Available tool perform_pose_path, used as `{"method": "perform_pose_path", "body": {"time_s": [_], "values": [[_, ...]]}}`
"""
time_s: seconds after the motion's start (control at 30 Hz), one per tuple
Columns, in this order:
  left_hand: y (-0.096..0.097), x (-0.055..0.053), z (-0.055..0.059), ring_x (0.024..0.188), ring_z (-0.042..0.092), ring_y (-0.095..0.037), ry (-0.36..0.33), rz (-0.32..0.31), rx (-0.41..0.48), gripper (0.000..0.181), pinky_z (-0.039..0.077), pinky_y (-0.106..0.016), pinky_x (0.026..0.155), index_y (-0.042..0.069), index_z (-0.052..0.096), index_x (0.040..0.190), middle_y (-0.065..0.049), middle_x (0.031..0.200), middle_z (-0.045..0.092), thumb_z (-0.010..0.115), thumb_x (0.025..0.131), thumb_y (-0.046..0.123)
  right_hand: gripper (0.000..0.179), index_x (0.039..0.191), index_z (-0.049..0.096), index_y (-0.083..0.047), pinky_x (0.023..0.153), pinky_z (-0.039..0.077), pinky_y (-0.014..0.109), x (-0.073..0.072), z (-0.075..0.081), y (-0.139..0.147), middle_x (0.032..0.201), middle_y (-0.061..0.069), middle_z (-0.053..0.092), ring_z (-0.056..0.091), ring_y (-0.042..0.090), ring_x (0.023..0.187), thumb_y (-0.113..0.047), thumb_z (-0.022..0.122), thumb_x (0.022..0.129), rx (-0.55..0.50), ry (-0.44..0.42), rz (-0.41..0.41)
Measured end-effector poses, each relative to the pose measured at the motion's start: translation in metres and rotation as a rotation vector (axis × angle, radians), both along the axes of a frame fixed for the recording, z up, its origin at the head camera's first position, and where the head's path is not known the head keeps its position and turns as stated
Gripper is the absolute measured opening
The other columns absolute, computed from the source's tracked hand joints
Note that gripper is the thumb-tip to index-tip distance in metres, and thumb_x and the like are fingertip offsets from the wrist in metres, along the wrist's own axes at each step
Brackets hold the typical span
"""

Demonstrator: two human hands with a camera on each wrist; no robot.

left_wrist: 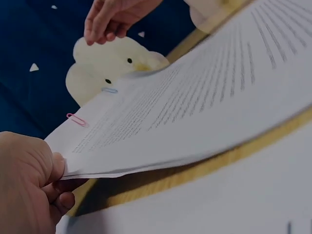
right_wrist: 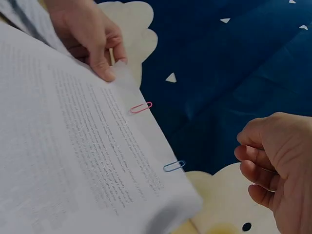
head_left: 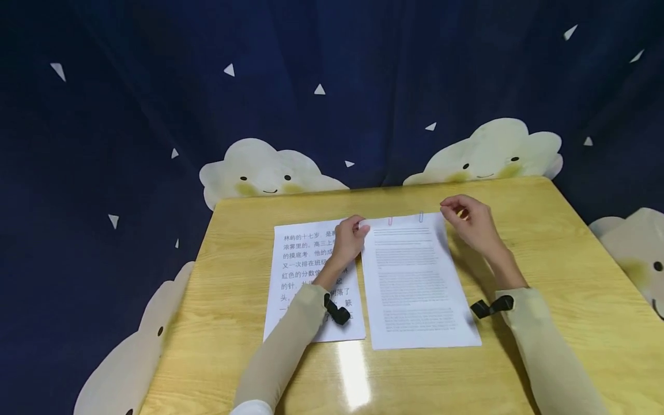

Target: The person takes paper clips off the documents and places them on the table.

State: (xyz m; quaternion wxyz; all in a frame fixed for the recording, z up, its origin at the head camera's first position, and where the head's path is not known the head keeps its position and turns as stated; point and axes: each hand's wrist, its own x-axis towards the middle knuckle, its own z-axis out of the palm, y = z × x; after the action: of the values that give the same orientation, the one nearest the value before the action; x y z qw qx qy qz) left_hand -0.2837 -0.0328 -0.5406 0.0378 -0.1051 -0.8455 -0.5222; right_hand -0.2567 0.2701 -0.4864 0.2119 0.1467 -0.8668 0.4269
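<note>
My left hand (head_left: 347, 245) pinches the upper left corner of a stack of printed sheets (head_left: 415, 276), thumb on top. In the left wrist view this edge is lifted above the table. A pink paper clip (right_wrist: 141, 107) and a blue paper clip (right_wrist: 174, 166) sit along the top edge of the stack, the blue one farther from my left hand. Beside the upper right corner is my right hand (head_left: 474, 227), apart from the paper. Its fingers (right_wrist: 258, 168) are loosely curled, with nothing seen in them.
A second stack of paper (head_left: 306, 259) with large print lies to the left, partly under my left hand and forearm. Both stacks are on a light wooden table (head_left: 228, 334). Behind it hangs a dark blue curtain (head_left: 290, 115) with clouds and triangles.
</note>
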Motion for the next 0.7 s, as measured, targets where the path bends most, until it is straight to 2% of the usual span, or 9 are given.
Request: {"method": "perform_pose_path", "body": {"time_s": [0.17,0.23,0.3,0.47,0.57,0.7], "values": [[0.002,0.003,0.002,0.063,0.053,-0.008,0.015,0.063,0.053,0.019,0.044,-0.021,0.060,0.002,0.075,0.116,-0.008,0.087,0.072,0.069,0.101,0.014,0.013,0.110,0.073,0.001,0.075,0.039,0.022,-0.006,0.010,-0.001,0.098,0.014,0.069,0.052,0.003,0.088,-0.007,0.068,0.101,0.022,0.012,-0.025],[0.004,0.004,0.004,0.060,0.050,-0.010,0.014,0.069,0.075,0.019,0.041,-0.022,0.056,0.003,0.075,0.117,-0.009,0.084,0.070,0.069,0.102,0.014,0.015,0.111,0.072,0.001,0.077,0.038,0.026,-0.006,0.014,-0.001,0.100,0.014,0.068,0.052,0.006,0.089,-0.010,0.068,0.102,0.027,-0.001,-0.027],[0.006,0.006,0.007,0.062,0.053,-0.009,0.009,0.068,0.106,0.019,0.043,-0.021,0.057,0.004,0.075,0.117,-0.008,0.085,0.069,0.069,0.102,0.013,0.017,0.112,0.073,0.000,0.079,0.037,0.028,-0.005,0.019,-0.001,0.103,0.013,0.068,0.052,0.010,0.092,-0.013,0.068,0.103,0.036,-0.010,-0.027],[0.007,0.013,0.018,0.080,0.068,-0.010,0.008,0.065,0.199,0.019,0.057,-0.024,0.071,0.004,0.075,0.118,-0.008,0.099,0.075,0.069,0.101,0.011,0.018,0.113,0.072,0.000,0.085,0.038,0.038,-0.003,0.028,0.000,0.111,0.016,0.068,0.054,0.024,0.104,-0.012,0.072,0.100,0.074,0.007,-0.015],[0.006,0.019,0.022,0.076,0.069,-0.011,0.012,0.063,0.272,0.018,0.057,-0.024,0.065,0.002,0.075,0.116,-0.012,0.099,0.076,0.069,0.101,0.008,0.020,0.116,0.071,0.002,0.089,0.038,0.048,-0.002,0.034,0.000,0.116,0.019,0.068,0.054,0.032,0.112,-0.008,0.074,0.098,0.111,0.019,0.010],[0.007,0.024,0.026,0.057,0.060,-0.008,0.020,0.018,0.349,0.017,0.047,-0.021,0.050,-0.001,0.073,0.116,-0.015,0.097,0.076,0.067,0.101,0.005,0.022,0.117,0.071,0.002,0.095,0.039,0.055,0.006,0.045,0.000,0.119,0.021,0.068,0.054,0.038,0.117,-0.004,0.074,0.096,0.151,0.026,0.040]]}}
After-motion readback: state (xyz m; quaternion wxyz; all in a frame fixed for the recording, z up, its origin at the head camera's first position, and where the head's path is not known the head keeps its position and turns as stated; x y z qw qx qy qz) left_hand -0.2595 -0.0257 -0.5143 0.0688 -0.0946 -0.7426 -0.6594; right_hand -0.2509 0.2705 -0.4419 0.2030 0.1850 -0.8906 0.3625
